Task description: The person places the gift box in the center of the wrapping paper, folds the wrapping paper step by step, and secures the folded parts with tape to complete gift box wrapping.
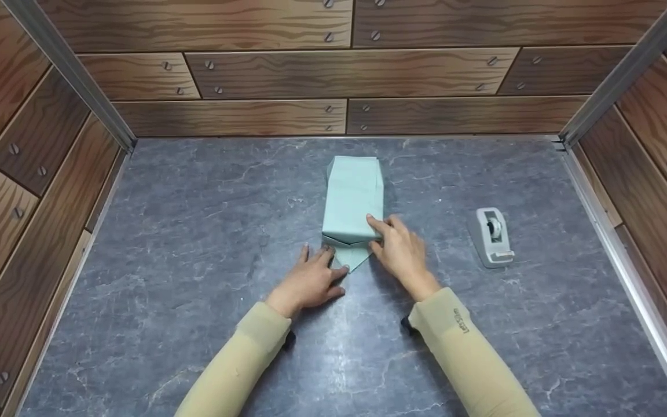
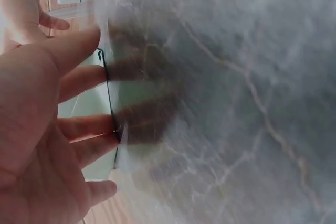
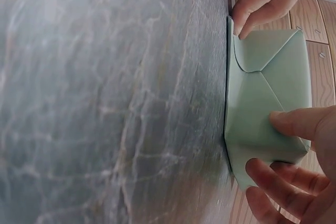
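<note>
A box wrapped in pale green paper (image 1: 354, 194) lies lengthwise on the dark table. From its near end a pointed paper flap (image 1: 352, 258) spreads flat over the tabletop. My left hand (image 1: 310, 279) touches the flap's left side, fingers spread and fairly straight. At the box's near right corner, my right hand (image 1: 401, 250) holds the paper. In the right wrist view its thumb (image 3: 294, 123) presses the folded end face while the fingers bend round the side. Slanting creases meet on that end face. Fingertips (image 2: 107, 129) of the left hand rest at the table surface in the left wrist view.
A pale grey tape dispenser (image 1: 493, 237) with a roll in it stands to the right of the hands. Wood-patterned walls (image 1: 345, 75) enclose the table at the back and sides, with metal rails (image 1: 634, 278) along the edges.
</note>
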`<state>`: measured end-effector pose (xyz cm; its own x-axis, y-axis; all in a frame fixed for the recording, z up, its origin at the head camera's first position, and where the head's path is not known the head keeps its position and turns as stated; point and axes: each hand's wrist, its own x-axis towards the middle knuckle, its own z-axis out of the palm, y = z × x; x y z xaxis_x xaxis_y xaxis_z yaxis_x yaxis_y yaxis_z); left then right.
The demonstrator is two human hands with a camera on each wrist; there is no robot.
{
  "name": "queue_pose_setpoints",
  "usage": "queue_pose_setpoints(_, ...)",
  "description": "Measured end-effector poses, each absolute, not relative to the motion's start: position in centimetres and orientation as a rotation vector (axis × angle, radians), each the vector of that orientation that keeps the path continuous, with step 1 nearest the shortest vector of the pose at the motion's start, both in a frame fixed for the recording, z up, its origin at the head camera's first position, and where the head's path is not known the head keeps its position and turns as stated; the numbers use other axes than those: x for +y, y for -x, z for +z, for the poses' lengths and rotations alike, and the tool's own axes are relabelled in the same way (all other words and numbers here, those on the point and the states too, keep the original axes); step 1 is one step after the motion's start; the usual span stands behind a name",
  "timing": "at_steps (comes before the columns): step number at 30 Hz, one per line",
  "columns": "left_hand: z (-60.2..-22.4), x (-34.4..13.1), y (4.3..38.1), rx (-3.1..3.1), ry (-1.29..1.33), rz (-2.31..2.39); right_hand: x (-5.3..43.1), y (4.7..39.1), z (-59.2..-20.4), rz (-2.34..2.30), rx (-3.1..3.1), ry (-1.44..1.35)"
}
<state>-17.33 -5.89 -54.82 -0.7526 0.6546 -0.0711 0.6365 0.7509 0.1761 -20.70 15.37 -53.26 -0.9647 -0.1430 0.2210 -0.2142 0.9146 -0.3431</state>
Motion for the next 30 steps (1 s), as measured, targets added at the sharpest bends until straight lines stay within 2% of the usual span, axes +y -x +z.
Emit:
queue_pose_setpoints(21, -55.0, -6.3, 17.9, 2.889, -0.921, 0.220, 15.3, 20.8, -53.2, 0.564, -2.903, -0.274)
queue_pose_setpoints(30, -54.5, -5.4, 16.6, 2.897, -1.051, 0.194, 15.4, 20.8, -53.2, 0.565, -2.904, -0.272)
